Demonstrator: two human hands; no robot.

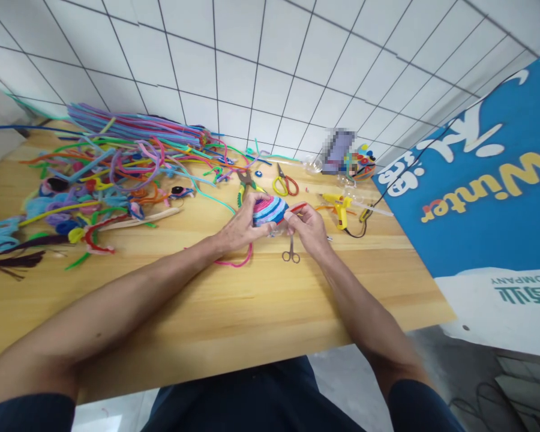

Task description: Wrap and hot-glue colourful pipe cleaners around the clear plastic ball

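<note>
Between my hands is a rounded piece wound from striped pipe cleaners (270, 210) in pink, white and several blues. My left hand (245, 227) is closed around its left side, thumb along the lower edge. At its right edge my right hand (309, 228) pinches a red pipe cleaner (298, 208), whose end sticks out above the fingers. Something clear shows under the piece, too small to make out. Small metal scissors (290, 255) lie just below the right hand. Pliers with green and yellow handles (243, 185) lie behind the left hand.
Loose coloured pipe cleaners (130, 165) and a long bundle (139, 127) cover the table's left and back. Yellow-and-red-handled scissors (285, 183) lie beyond the hands. A yellow glue gun (342, 210) with a black cord sits right, before a blue printed banner (481, 174). A tiled wall (234, 66) closes the back.
</note>
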